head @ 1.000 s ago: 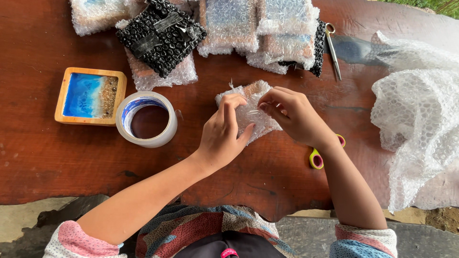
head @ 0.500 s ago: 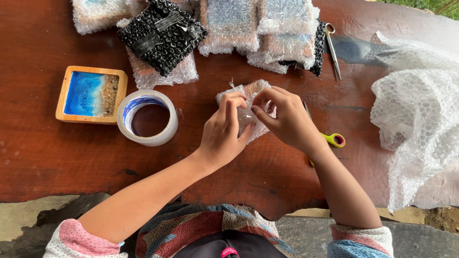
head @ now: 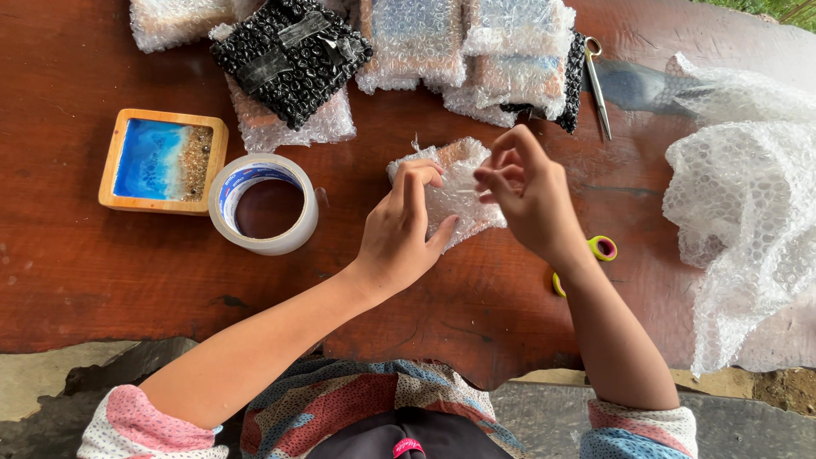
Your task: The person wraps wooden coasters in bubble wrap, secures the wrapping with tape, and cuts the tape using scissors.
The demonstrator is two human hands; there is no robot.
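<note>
A small square item wrapped in clear bubble wrap (head: 450, 183) lies on the reddish wooden table (head: 102, 272). My left hand (head: 401, 234) presses down on its left side with the fingertips on top. My right hand (head: 525, 191) hovers at its right edge, fingers pinched together on what looks like a thin strip of clear tape; the strip itself is barely visible. A roll of clear tape (head: 263, 204) stands just left of my left hand.
A wooden square coaster with blue resin (head: 163, 161) sits far left. Several bubble-wrapped packages (head: 476, 51), one in black wrap (head: 289, 51), line the back. Metal scissors (head: 597, 85) lie at the back right, yellow-handled scissors (head: 599, 251) lie under my right wrist, and loose bubble wrap (head: 739, 212) is piled right.
My right hand has lifted slightly off the package and drawn its fingers into a pinch. The left hand stays pressed on the wrap.
</note>
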